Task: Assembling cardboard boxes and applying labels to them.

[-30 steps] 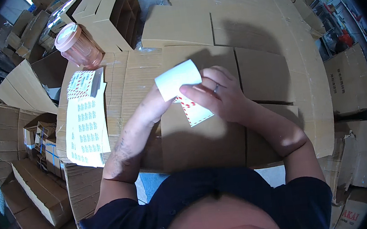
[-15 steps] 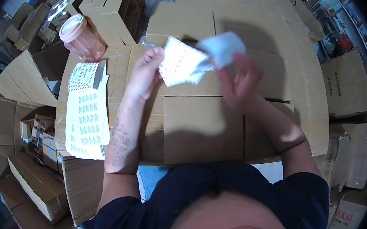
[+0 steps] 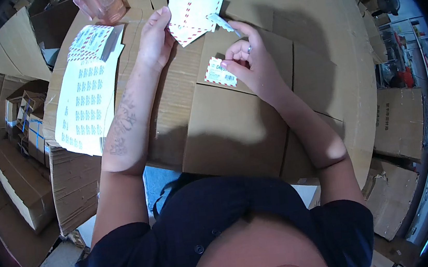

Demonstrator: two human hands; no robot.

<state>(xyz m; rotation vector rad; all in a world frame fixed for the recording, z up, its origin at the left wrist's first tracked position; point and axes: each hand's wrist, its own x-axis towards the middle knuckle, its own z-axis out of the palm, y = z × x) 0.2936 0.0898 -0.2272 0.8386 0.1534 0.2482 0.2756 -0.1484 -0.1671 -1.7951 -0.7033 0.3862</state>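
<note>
My left hand (image 3: 156, 38) pinches a white sticker sheet (image 3: 190, 12) with red-striped borders above the cardboard. A small sticker label (image 3: 220, 74) with a striped edge and a barcode is at the thumb of my right hand (image 3: 253, 64); its corner is under the thumb. That label lies over or just above the flat cardboard box (image 3: 238, 115), near its seam; I cannot tell whether it touches. The right index finger stretches up to a curled strip (image 3: 221, 24) at the sheet's right edge, while the other fingers are bent.
On the left lies a long sheet of printed stickers (image 3: 85, 100), topped by a stack of striped labels (image 3: 91, 43). A pink plastic jug (image 3: 101, 7) stands behind it. Cardboard cartons (image 3: 26, 187) crowd the left floor; more cartons (image 3: 398, 122) stand at right.
The view has shifted, and objects sit higher in it. My right hand has come down from the sheet, with a label now at its thumb. The left hand still holds the sheet.
</note>
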